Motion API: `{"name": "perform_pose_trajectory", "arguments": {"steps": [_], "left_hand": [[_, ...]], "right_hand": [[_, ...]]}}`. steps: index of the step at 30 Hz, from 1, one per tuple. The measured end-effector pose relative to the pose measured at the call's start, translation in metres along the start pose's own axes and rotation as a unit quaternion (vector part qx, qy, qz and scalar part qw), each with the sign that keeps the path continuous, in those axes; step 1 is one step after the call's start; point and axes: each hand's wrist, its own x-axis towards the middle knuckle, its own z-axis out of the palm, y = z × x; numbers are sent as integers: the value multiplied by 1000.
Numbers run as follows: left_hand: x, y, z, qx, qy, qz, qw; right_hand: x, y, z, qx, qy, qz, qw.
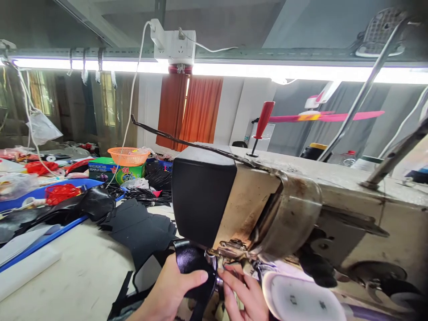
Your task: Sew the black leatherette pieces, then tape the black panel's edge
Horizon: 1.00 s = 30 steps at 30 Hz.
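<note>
My left hand (169, 290) grips a glossy black leather piece (192, 258), thumb on top and the fingers hidden behind it. The piece sits under the head of a sewing machine (247, 200), against the metal parts around the needle (214, 258). On the other side of those parts is my right hand (245, 292), its fingers bent and drawn together close to the leather's edge. What its fingertips hold, if anything, is hidden. A lit white lamp (301, 294) glows just right of that hand.
Black cut pieces (140, 227) lie on the table (83, 267) to the left, beside a blue tray (43, 249) of materials. An orange basket (129, 156) rests on a green box (117, 171). A red-handled screwdriver (264, 120) stands upright on the machine top.
</note>
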Motion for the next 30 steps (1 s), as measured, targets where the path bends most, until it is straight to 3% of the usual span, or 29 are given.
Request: {"name": "perform_pose_trajectory", "arguments": {"steps": [15,23,30], "left_hand": [[6,-14,17,82,129,79,985],[12,-26,13,98,161,91,978],[22,-27,22,83,191,102,973]], "right_hand": [[-5,0,0,-10,-13,16,1000],[-8,1,3,-5,-12,31,999],[-5,-5,5,30,19,44,998]]}}
